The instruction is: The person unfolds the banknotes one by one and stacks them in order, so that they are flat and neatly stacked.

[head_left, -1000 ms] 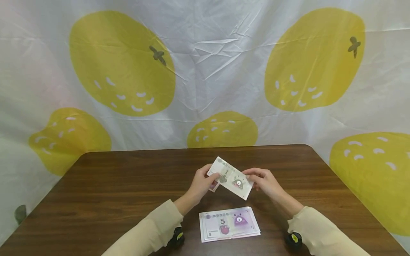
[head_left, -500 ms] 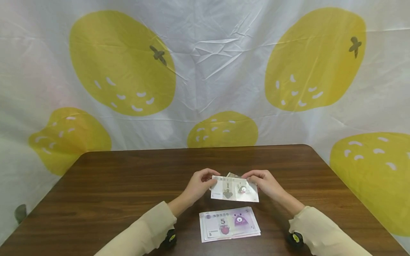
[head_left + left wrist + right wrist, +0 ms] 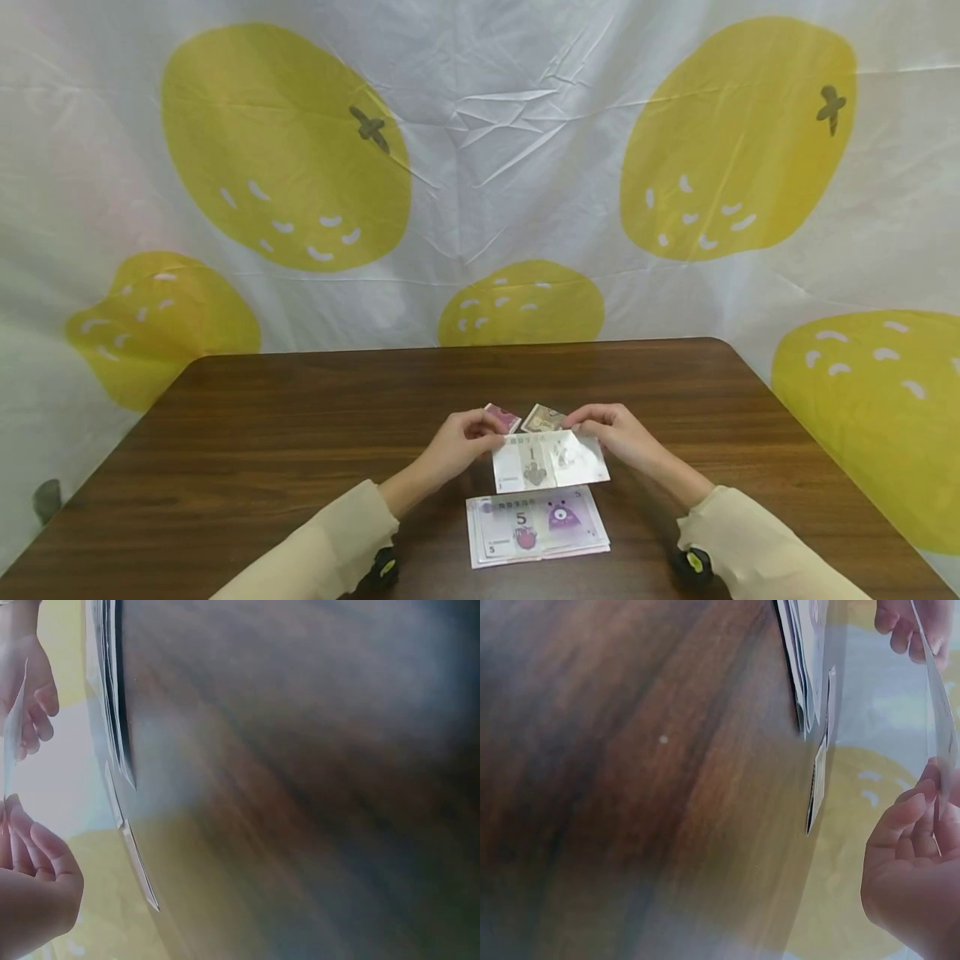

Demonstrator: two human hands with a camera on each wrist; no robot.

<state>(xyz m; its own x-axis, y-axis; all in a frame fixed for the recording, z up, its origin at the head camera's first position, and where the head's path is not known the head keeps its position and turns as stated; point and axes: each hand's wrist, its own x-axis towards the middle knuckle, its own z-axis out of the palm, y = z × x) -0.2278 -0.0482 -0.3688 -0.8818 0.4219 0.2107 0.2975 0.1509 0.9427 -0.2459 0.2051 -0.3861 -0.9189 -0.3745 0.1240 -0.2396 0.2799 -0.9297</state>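
Note:
A pale play banknote point(image 3: 551, 473) printed with a 1 is stretched between my two hands, just above and behind a stack of notes. At its upper left corner my left hand point(image 3: 456, 450) pinches it between thumb and fingers. My right hand point(image 3: 628, 437) pinches the upper right corner. In the left wrist view the note point(image 3: 13, 739) shows almost edge-on, clear of the table. Nearer me lies the stack of purple play banknotes point(image 3: 540, 537), the top one printed with a 5.
Behind the held note, a pink banknote point(image 3: 504, 416) and a tan banknote point(image 3: 546, 418) lie at angles on the brown wooden table point(image 3: 315, 433), partly hidden. A white cloth with yellow fruit shapes point(image 3: 517, 304) hangs past the table's far edge.
The pale note has turned from a slant to nearly level and come down toward the stack. My left hand has shifted left and lower, and the pink and tan notes behind have come into sight.

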